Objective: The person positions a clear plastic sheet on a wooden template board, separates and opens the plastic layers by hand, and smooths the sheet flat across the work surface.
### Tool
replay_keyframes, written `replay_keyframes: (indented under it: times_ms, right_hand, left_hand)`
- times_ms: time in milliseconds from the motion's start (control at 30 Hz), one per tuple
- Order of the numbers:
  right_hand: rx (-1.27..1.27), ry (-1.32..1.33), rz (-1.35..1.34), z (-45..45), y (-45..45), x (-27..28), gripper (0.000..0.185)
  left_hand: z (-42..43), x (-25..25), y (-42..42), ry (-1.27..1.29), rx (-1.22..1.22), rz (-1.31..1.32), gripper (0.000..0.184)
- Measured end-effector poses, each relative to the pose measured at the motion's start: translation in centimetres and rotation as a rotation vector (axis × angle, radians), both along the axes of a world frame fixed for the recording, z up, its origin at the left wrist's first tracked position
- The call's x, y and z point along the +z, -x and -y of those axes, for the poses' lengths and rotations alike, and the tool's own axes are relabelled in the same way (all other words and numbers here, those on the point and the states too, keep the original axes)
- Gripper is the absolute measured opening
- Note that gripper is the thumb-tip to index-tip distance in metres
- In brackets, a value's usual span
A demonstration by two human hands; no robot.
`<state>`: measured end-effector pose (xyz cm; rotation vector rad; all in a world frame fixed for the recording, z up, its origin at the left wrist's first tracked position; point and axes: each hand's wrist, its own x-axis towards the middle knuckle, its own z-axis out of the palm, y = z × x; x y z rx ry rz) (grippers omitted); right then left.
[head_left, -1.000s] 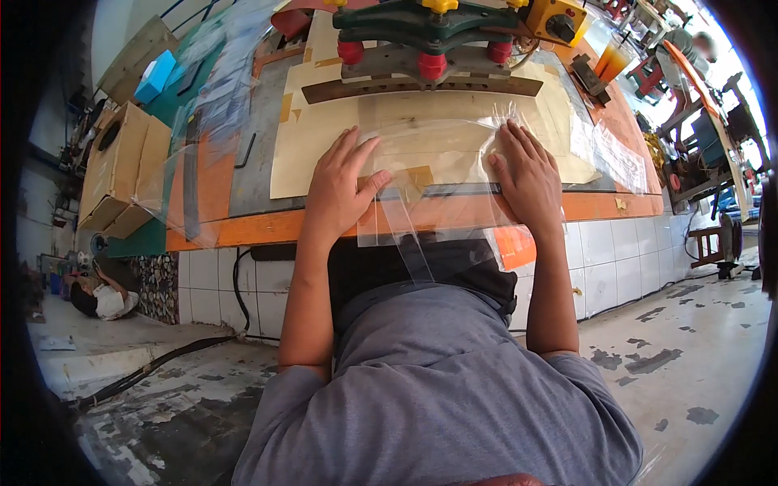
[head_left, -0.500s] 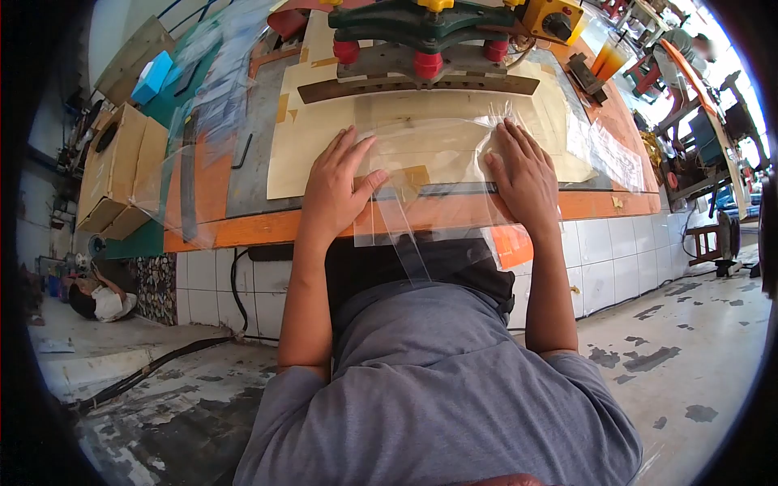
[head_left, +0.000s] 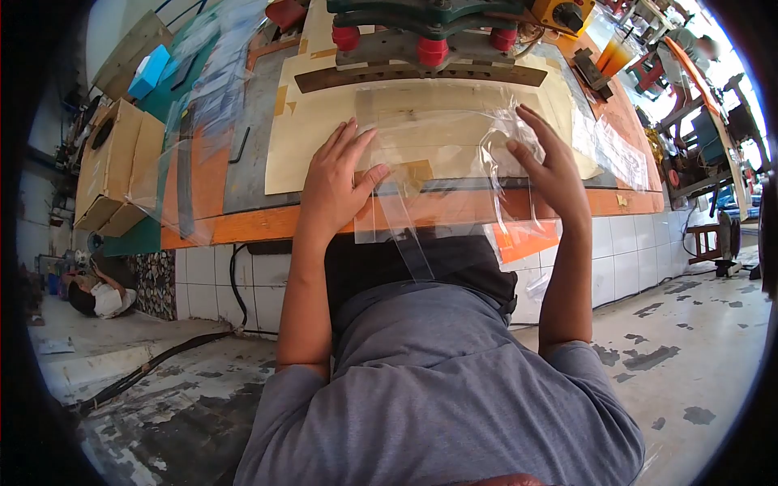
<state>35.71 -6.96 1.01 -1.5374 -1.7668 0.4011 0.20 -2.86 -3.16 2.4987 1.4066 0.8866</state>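
A clear plastic sheet (head_left: 438, 146) lies over the cream board (head_left: 312, 101) and hangs past the table's front edge. Flat on its left side rests my left hand (head_left: 336, 174), fingers stretched out and thumb apart. At the sheet's right side is my right hand (head_left: 557, 166), its fingers extended and its thumb spread from them. The plastic beside that thumb is buckled and shiny; whether the hand grips it is hard to see. Brown tape (head_left: 417, 174) shows through the sheet. Beyond both hands is a dark metal bar (head_left: 421, 77) under a green press (head_left: 429, 20) with red collars.
An orange-edged table (head_left: 267, 221) holds a hex key (head_left: 240, 146) and plastic sheets (head_left: 215, 105) at left. A cardboard box (head_left: 117, 166) stands further left. A yellow control box (head_left: 562, 14), a metal block (head_left: 592, 74) and an orange drink (head_left: 613, 57) are at right. Other people are in the background.
My right hand has shifted right and its thumb has spread from the fingers. The sheet's right side has buckled more. My left hand stays nearly in place.
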Motion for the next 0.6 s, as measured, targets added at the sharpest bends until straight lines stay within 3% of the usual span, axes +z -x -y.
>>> replay_keyframes:
  times_ms: [67, 133, 433, 600]
  right_hand:
    - [-0.033, -0.063, 0.089, -0.7, -0.7, 0.7, 0.058]
    - [-0.149, 0.058, -0.013, -1.9, -1.6, 1.4, 0.057]
    - [-0.119, 0.183, 0.070, -8.2, -5.6, -1.6, 0.059]
    - [-0.228, 0.337, -0.078, -10.7, -5.9, -2.2, 0.049]
  left_hand:
    - [0.0, 0.1, 0.0, -0.003, -0.002, 0.000, 0.058]
    - [0.1, 0.2, -0.1, 0.024, 0.009, -0.005, 0.059]
    - [-0.1, 0.1, 0.0, 0.020, -0.003, -0.010, 0.060]
    - [-0.1, 0.2, 0.0, 0.014, -0.008, -0.010, 0.058]
